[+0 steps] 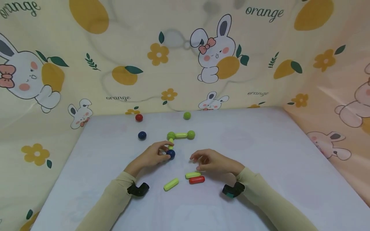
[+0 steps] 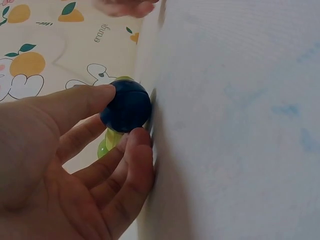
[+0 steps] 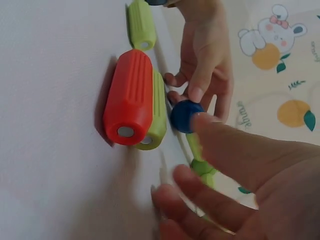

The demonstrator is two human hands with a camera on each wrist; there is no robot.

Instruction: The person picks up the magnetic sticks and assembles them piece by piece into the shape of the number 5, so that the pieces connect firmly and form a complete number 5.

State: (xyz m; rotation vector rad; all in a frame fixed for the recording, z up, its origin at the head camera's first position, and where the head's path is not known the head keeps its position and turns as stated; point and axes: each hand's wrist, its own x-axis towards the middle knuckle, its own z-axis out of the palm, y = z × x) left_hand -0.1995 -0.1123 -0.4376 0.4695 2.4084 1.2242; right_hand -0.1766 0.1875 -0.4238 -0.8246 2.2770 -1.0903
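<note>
Pinching blue ball [image 1: 171, 155], red rod [image 1: 197, 180] nearby

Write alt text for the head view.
A left hand pinches a dark blue ball at one end of a mostly green L-shaped chain on a white table. The empty right hand hovers near loose sticks, with loose balls farther back.

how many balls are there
6: red ball and lone green ball at the back, loose blue ball in front of the red one, corner green ball and right-end green ball joined by a green rod, near blue ball pinched by the left hand.
</note>
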